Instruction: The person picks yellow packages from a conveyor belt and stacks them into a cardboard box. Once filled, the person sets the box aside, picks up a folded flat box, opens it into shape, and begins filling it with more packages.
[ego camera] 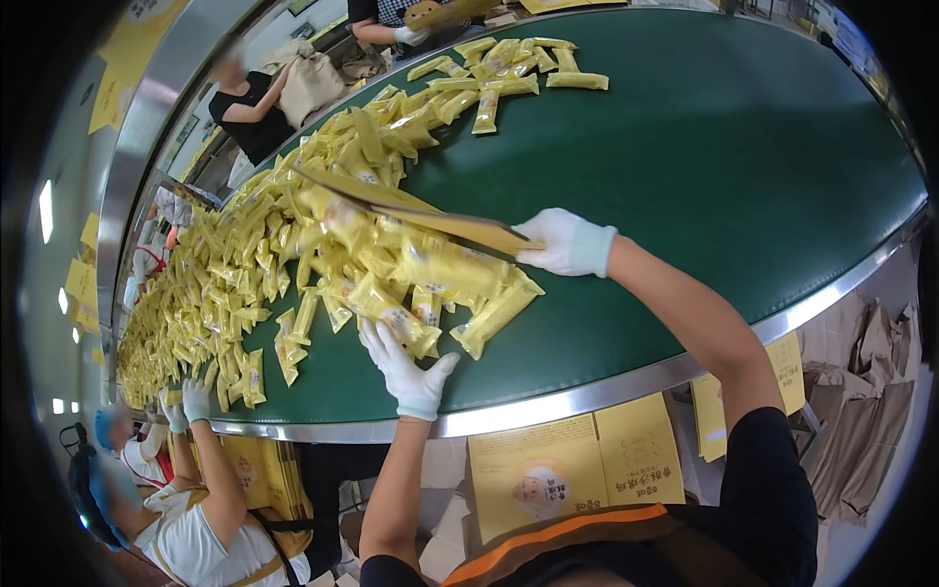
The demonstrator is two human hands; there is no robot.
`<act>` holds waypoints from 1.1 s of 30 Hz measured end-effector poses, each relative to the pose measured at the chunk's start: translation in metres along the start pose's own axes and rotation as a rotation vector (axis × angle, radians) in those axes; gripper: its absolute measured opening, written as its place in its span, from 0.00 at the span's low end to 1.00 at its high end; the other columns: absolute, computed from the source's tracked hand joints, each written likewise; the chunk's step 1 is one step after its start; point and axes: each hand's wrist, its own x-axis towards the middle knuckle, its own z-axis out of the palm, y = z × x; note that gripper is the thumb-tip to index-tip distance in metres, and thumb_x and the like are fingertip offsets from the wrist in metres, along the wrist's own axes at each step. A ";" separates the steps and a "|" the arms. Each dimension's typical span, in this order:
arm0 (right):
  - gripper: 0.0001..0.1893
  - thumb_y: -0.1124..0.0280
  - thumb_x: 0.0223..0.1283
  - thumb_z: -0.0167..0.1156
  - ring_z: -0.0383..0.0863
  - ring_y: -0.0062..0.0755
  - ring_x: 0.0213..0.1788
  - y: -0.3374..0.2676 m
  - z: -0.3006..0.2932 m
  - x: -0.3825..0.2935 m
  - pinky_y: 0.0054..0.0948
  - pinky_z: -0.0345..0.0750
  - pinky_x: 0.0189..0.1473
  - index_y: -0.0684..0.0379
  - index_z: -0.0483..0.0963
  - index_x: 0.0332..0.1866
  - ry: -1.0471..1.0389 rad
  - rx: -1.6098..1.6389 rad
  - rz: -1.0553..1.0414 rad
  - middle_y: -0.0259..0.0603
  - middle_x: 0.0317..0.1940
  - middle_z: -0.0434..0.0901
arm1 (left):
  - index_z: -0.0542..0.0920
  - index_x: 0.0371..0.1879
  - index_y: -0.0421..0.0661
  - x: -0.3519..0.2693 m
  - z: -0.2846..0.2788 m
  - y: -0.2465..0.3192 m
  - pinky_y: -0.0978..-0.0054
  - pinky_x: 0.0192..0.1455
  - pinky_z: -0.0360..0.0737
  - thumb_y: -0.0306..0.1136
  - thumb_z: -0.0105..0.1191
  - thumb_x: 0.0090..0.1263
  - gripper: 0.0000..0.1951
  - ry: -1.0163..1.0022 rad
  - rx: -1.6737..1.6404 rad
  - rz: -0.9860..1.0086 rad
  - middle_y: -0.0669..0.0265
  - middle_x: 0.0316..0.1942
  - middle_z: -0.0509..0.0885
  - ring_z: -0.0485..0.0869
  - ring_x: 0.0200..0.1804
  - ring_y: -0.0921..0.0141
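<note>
My right hand [565, 242], in a white glove, grips the end of a flat yellow cardboard piece [447, 224]. The cardboard stretches left over a heap of yellow-wrapped snack packets [455, 271], some of them blurred. Against the near side of that heap rests my left hand [403, 367], also gloved, its fingers spread and its fingertips touching a packet [396, 319]. Whether it grips that packet I cannot tell. Hand and packets are on a green conveyor belt [660, 169]. Near the right end of the heap a single packet [499, 315] lies slanted.
More packets [220, 279] cover the belt's left side. A metal rim [557, 414] borders the belt; printed yellow cardboard [572, 469] is below it. A co-worker's gloved hands [187, 403] are at the lower left. Other people stand across the belt. Brown paper sacks [866, 411] are at right.
</note>
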 end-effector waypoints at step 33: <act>0.34 0.72 0.53 0.68 0.69 0.46 0.67 -0.205 0.049 -0.288 0.43 0.67 0.67 0.63 0.66 0.67 0.737 -0.523 0.101 0.49 0.66 0.69 | 0.74 0.62 0.38 -0.142 -0.157 0.057 0.72 0.61 0.76 0.24 0.60 0.68 0.23 -0.711 -1.195 -0.659 0.63 0.56 0.82 0.79 0.56 0.73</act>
